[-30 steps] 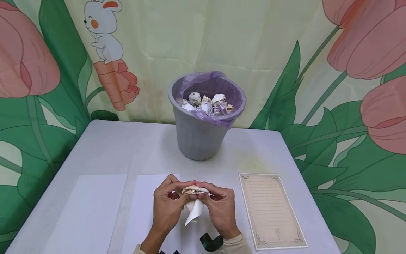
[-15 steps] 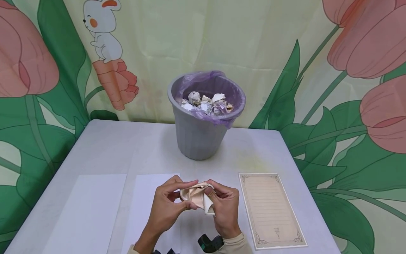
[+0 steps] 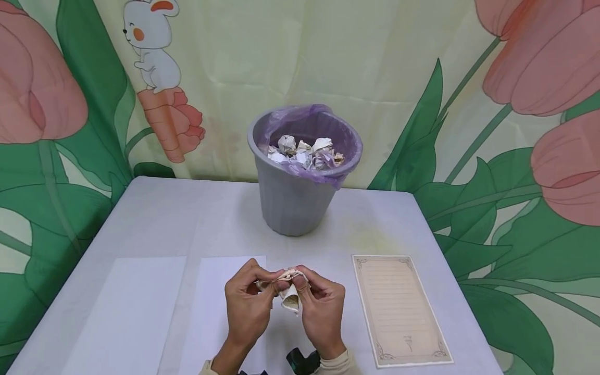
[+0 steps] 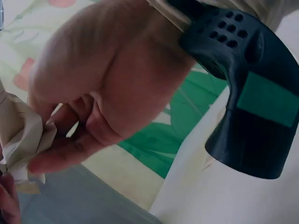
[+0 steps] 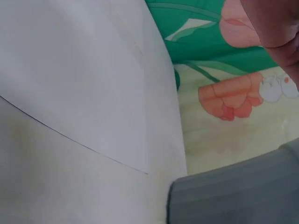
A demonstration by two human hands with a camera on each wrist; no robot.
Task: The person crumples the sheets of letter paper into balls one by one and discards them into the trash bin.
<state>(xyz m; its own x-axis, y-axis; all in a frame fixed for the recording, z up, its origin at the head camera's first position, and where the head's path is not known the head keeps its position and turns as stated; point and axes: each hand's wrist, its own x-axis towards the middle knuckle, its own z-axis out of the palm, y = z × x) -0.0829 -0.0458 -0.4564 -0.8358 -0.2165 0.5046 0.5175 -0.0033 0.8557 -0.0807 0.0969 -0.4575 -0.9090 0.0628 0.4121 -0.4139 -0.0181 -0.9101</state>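
Note:
Between my two hands is a crumpled piece of beige and white paper (image 3: 291, 298), held above the front of the table. My left hand (image 3: 248, 297) pinches its left side between thumb and fingers; the left wrist view also shows the creased paper (image 4: 29, 135) at those fingertips. On the other side, my right hand (image 3: 323, 304) grips the paper with thumb and curled fingers. In the right wrist view only a part of a hand (image 5: 275, 28) shows at the top right corner, and the paper is out of sight there.
A grey bin (image 3: 295, 208) with a purple liner, holding several crumpled paper balls (image 3: 304, 153), stands at the back middle. A bordered, lined beige sheet (image 3: 403, 312) lies at right. White sheets (image 3: 131, 312) lie at left and partly under my left hand.
The paper was spread wider between my hands half a second ago and is now bunched smaller. Both hands have shifted slightly and drawn closer together. The bin and the flat sheets stay put.

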